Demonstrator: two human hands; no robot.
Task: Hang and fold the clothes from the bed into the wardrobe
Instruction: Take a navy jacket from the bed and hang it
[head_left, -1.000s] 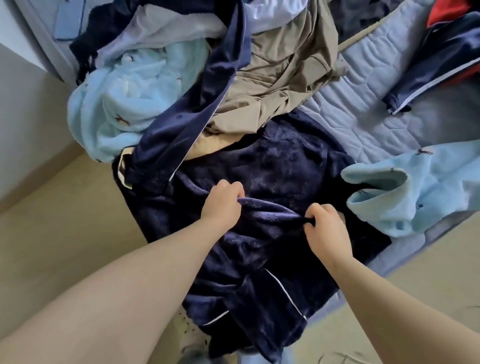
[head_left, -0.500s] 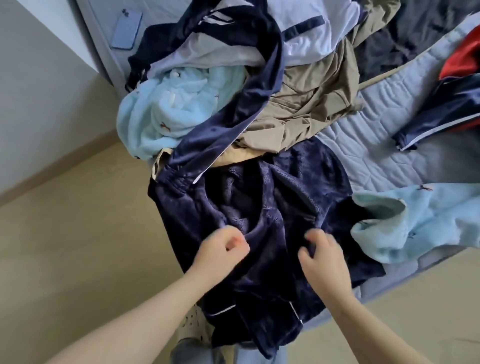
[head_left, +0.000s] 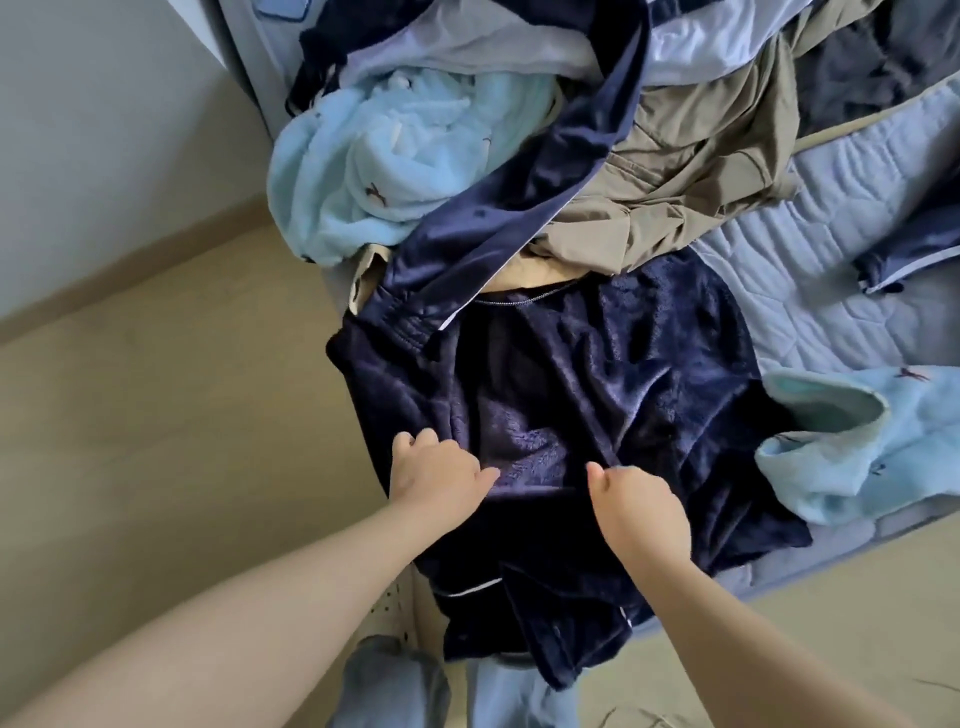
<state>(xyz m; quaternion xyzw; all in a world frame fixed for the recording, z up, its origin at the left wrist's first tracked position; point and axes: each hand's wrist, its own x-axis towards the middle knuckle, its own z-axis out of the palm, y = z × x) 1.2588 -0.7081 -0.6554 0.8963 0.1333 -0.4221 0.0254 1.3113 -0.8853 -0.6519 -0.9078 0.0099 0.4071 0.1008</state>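
Closest in, at the bottom edge, are the person's legs in pale blue trousers (head_left: 395, 686), standing on the beige floor (head_left: 156, 405) against the corner of the bed (head_left: 841, 208). Both bare forearms reach forward over that corner. The left hand (head_left: 434, 470) has its fingers curled into the navy fleece garment (head_left: 597, 374), with the thumb lying along a raised fold. The right hand (head_left: 641, 506), just beside it, is clenched on the same fold, thumb pinching the fabric from above. The navy fleece garment lies spread over the near corner of the bed, its lower part, edged with thin white piping, hanging off the edge toward the floor. To its right a light blue fleece piece (head_left: 883, 457) lies on the quilted grey-blue mattress, touching the navy fleece. Further back, a shiny navy trouser leg (head_left: 519, 182) runs diagonally across the heap, its elastic waistband resting on the top edge of the fleece. Beside it sits a crumpled khaki garment (head_left: 701, 156), and to the left a second light blue fleece bundle (head_left: 395, 150) bulges over the side of the bed. Farthest away, a pale lavender garment (head_left: 493, 47) lies on the pile beneath the grey wall (head_left: 104, 130)
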